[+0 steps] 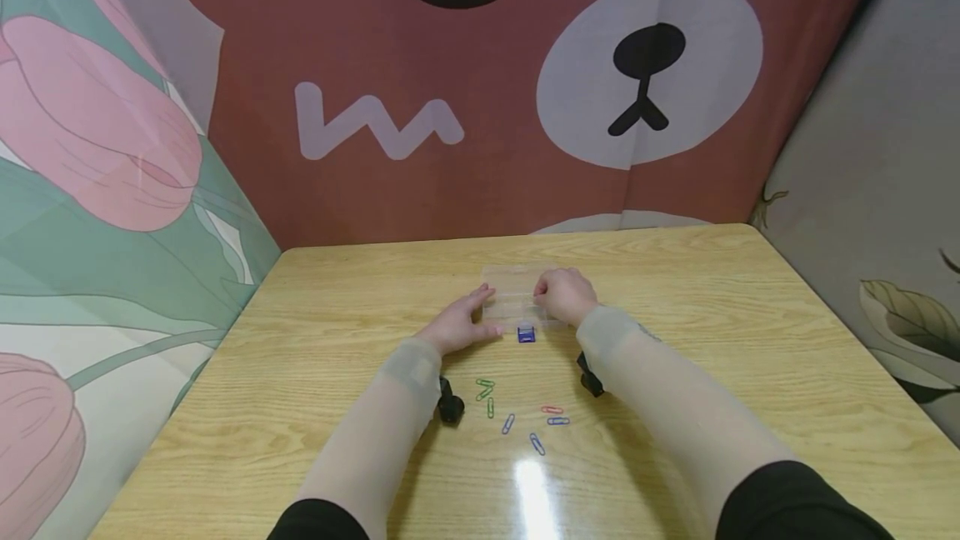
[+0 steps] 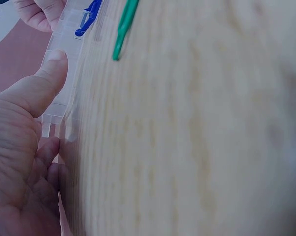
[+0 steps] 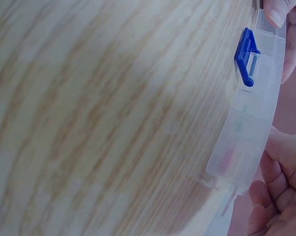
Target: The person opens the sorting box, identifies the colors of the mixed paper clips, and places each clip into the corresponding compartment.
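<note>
A clear plastic compartment box point(image 1: 512, 307) with a blue latch point(image 1: 527, 335) at its front lies toward the far side of the table. My left hand point(image 1: 463, 322) grips its left end, thumb along the front wall and the other fingers around the end in the left wrist view. At the box's right part, my right hand point(image 1: 567, 296) bends over it with curled fingers; whatever is between its fingertips is hidden. Through the front wall in the right wrist view, something red point(image 3: 229, 160) and a faint green spot point(image 3: 242, 117) show inside.
Nearer me on the wooden table point(image 1: 360, 440) lie several loose paper clips: green ones point(image 1: 491, 407), blue ones point(image 1: 537, 443) and a red one point(image 1: 552, 409). Printed cloth point(image 1: 480, 190) hangs behind the table and at both sides. A black wrist camera point(image 1: 450, 402) sits under each wrist.
</note>
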Available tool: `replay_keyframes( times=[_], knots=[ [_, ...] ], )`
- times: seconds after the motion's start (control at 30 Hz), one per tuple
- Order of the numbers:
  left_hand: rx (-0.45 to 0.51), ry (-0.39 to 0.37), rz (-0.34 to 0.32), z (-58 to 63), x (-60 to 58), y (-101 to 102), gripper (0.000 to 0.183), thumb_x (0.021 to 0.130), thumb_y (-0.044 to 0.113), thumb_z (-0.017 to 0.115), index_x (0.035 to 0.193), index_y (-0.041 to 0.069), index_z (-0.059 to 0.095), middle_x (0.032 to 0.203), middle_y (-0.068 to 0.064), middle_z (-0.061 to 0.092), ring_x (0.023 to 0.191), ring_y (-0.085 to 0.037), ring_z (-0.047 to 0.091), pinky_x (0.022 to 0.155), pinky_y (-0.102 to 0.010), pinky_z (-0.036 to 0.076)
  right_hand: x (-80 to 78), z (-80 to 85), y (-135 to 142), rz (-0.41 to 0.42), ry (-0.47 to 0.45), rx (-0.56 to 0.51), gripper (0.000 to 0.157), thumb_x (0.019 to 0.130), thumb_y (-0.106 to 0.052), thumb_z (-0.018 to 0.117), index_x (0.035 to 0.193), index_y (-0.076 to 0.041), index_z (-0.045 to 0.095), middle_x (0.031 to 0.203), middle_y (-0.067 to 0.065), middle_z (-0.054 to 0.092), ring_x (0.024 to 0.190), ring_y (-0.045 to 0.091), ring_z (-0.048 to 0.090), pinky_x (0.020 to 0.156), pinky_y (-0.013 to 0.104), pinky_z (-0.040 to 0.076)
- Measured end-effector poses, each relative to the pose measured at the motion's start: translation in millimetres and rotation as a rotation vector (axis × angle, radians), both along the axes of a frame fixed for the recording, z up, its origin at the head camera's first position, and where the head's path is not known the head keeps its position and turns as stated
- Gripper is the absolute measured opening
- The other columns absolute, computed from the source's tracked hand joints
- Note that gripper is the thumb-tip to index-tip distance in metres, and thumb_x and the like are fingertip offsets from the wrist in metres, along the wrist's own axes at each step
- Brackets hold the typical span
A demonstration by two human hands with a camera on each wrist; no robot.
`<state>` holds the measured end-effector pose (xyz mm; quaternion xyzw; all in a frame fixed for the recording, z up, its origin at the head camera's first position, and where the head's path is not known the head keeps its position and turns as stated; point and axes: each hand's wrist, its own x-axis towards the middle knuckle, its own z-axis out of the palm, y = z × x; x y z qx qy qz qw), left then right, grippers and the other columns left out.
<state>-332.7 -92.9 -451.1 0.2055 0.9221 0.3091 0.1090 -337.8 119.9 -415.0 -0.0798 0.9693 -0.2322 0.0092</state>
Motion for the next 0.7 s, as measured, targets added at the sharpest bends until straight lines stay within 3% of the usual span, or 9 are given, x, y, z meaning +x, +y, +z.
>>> replay_keyframes(
  times=[0.7],
  knots=[
    [0.002,-0.007,0.0,1.0,-0.1,-0.4,0.075,0.075,0.046,0.06,0.137,0.024,0.023,0.142,0.009,0.01,0.126,-0.015,0.012,0.1,-0.037,0.014,5.5,5.9,-3.9,0.015,0.022,-0.006,0.009,0.079,-0.024,0.063,0.073,-0.017,0.061,0.074,-0.005,0.055,0.076,0.018,0.044,0.069,0.033,0.035]
  ],
)
